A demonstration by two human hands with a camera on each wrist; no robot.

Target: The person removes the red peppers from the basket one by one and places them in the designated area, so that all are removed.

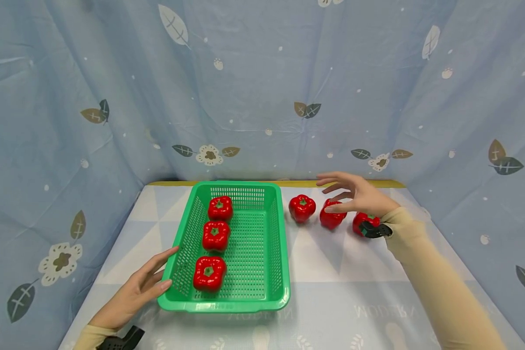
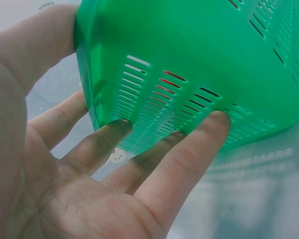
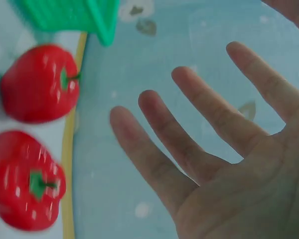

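My left hand (image 1: 133, 291) is at the left side of a green plastic basket (image 1: 284, 243), thumb and index finger at its rim. In the left wrist view, the other fingers (image 2: 189, 154) rest, spread and fairly straight, against the slotted outer wall. Three red bell peppers stand in a column inside, at the back (image 1: 220, 208), middle (image 1: 216, 236) and front (image 1: 208, 274). My right hand (image 1: 360, 197), fingers apart and holding nothing, hovers over the row of peppers right of the basket. It partly covers the middle pepper (image 1: 330, 218) and the right one (image 1: 362, 224).
Nearest the basket in that row is another red bell pepper (image 1: 302, 209). All stand on a pale patterned tablecloth (image 1: 323, 296) with a yellow strip (image 1: 297, 183) along the back edge. A blue leaf-print curtain (image 1: 262, 87) encloses the back and sides.
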